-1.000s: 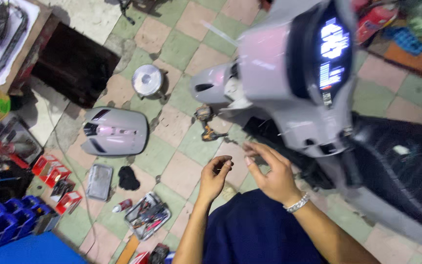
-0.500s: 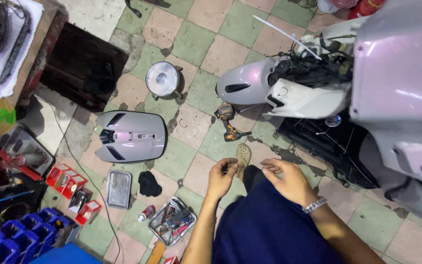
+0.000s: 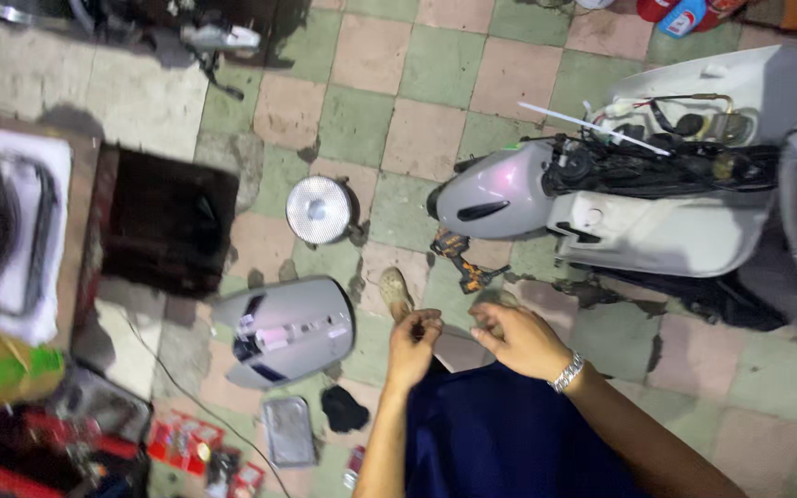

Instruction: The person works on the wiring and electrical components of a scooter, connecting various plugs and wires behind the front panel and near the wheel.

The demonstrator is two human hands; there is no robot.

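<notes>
Hands: left hand (image 3: 414, 339) curled, fingertips pinched together; right hand (image 3: 520, 339) half curled, wristwatch (image 3: 565, 373) at wrist. Contents of either grip too small and blurred to tell. Both held just apart above dark blue lap (image 3: 500, 433). Floor (image 3: 435, 65): worn pink and green checkered tiles. Nearby: scooter (image 3: 601, 198) with panels stripped, nose pointing left, long axis left to right; round headlight (image 3: 319, 209); grey body panel (image 3: 283, 330); cordless drill (image 3: 458, 258); small metal tray (image 3: 289, 430).
</notes>
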